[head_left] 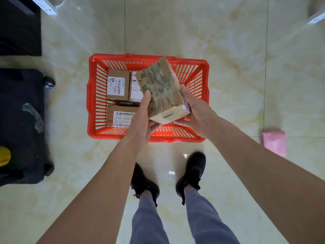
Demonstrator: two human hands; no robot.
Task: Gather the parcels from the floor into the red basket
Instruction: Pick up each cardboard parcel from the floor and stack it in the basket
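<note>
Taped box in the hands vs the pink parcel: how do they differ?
The taped box is brown cardboard, held tilted over the red basket by the left hand and right hand. The pink parcel looks soft and lies untouched on the floor, right of the basket. Neither is in the basket yet.

This looks like a parcel pick-up or sorting room, not a home. The glossy marble-patterned tile floor (219, 41) carries a red plastic shopping basket (91, 95) holding barcode-labelled cardboard boxes (118, 85). A pink mailer bag (274, 142) lies at the floor's right edge, a black wheeled suitcase (21, 124) at its left.
</note>
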